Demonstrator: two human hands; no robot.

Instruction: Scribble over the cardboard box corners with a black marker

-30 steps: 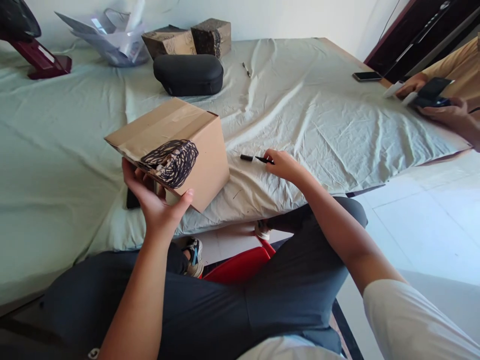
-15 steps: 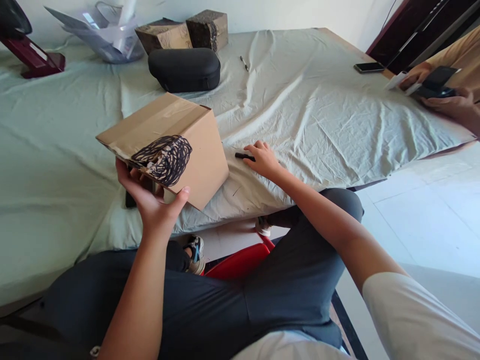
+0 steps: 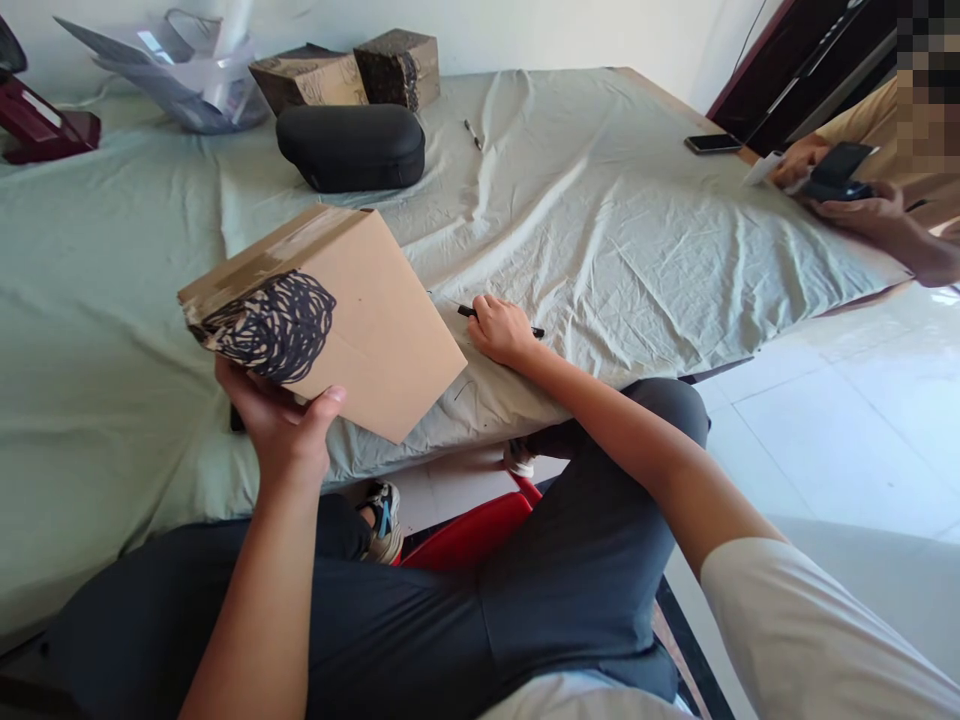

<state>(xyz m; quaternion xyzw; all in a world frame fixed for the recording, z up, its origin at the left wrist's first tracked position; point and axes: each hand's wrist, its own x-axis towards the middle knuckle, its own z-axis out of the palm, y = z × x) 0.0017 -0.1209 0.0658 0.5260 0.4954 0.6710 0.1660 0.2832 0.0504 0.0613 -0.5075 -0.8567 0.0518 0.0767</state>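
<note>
A cardboard box [image 3: 375,310] with a patch of black scribble at its left corner is tilted above the cloth-covered table. My left hand [image 3: 281,415] grips its lower left corner, thumb on the near face and the other fingers partly hidden beneath. To the right of the box, my right hand [image 3: 501,330] rests on the cloth over a black marker [image 3: 465,311]. Its fingers are curled together around the marker, whose two ends stick out on either side of the hand.
Behind the box lie a black case [image 3: 351,148], two taped boxes [image 3: 397,68] and a clear plastic basket [image 3: 199,95]. A pen [image 3: 472,134] and a phone [image 3: 712,144] lie farther right. A person's hands [image 3: 862,205] hold a dark device at the table's right end.
The box has turned, showing more of its scribbled near face. My right hand has moved from open fingers beside the marker to closed fingers over it. The whole view has shifted slightly.
</note>
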